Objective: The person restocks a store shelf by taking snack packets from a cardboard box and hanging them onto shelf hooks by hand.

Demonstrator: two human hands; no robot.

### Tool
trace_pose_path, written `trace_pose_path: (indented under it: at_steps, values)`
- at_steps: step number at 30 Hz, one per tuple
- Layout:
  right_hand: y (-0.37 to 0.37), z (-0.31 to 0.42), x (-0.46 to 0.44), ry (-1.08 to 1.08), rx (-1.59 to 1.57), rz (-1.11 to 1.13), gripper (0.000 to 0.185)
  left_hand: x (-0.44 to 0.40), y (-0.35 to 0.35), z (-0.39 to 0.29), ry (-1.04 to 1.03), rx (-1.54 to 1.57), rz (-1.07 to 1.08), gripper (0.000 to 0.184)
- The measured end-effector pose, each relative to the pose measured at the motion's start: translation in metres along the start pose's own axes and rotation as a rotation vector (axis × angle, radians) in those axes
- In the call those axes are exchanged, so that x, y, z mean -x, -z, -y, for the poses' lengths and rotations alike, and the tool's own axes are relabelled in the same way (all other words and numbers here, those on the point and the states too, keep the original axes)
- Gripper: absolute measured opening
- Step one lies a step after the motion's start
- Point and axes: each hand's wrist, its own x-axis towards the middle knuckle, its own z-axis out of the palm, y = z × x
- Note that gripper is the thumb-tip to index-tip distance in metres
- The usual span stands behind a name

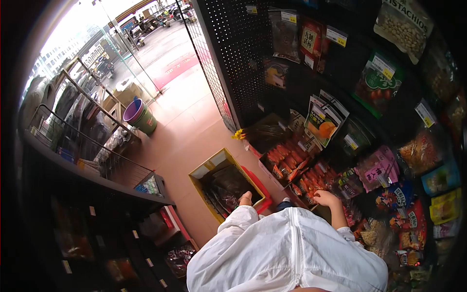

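Note:
My left hand (246, 198) is at the near right part of a yellow-edged cardboard box (198, 172) on the floor. Dark plastic-wrapped packets (224, 184) lie in that box. Only a small part of the left hand shows past the white sleeve, and its grip is hidden. My right hand (328, 199) is over the low shelf, beside orange-red snack packets (307, 186). Its fingers are slightly bent and apart, with nothing visible in them. A red container (260, 187) stands against the box's right side.
Hanging snack bags, among them pistachios (403, 34) and dried mango (322, 121), line the dark pegboard wall (226, 29) on the right. A dark shelf unit (97, 182) runs along the left. Purple and green buckets (145, 119) stand near the doorway.

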Motion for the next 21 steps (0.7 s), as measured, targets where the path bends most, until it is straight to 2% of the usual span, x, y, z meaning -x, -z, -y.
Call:
trace_pose_path:
  at_steps: [4, 5, 6, 9, 12, 18, 19, 20, 21]
  values:
    - [-0.006, -0.005, -0.011, -0.02, 0.036, 0.039, 0.035, 0.019, 0.005, -0.002, -0.15, -0.01, -0.047, 0.053]
    - [-0.007, -0.003, -0.011, 0.009, 0.056, 0.033, 0.035, 0.025, 0.009, 0.002, -0.259, -0.026, -0.026, 0.05]
    - [-0.007, -0.001, -0.014, 0.018, 0.051, 0.037, 0.035, 0.026, 0.008, 0.003, -0.246, 0.023, -0.012, 0.046]
    - [-0.003, 0.006, -0.016, 0.059, -0.02, 0.033, 0.035, 0.022, 0.016, 0.009, -0.267, -0.101, -0.031, 0.043]
    - [0.007, 0.014, -0.006, 0.047, 0.012, -0.056, 0.036, 0.003, 0.021, 0.012, -0.293, -0.132, -0.024, 0.019]
    - [0.006, 0.004, 0.003, 0.012, -0.012, 0.019, 0.037, 0.043, 0.012, -0.006, -0.47, -0.081, -0.102, 0.028]
    - [0.005, -0.002, 0.001, 0.028, -0.005, 0.023, 0.037, 0.042, 0.008, -0.009, -0.476, 0.126, -0.132, 0.028]
    - [0.006, -0.004, 0.001, 0.032, 0.001, 0.025, 0.037, 0.041, 0.009, -0.009, -0.474, 0.133, -0.134, 0.028]
    - [0.009, -0.001, 0.006, -0.025, -0.014, 0.026, 0.037, 0.056, 0.017, -0.01, -0.598, 0.102, -0.165, 0.028]
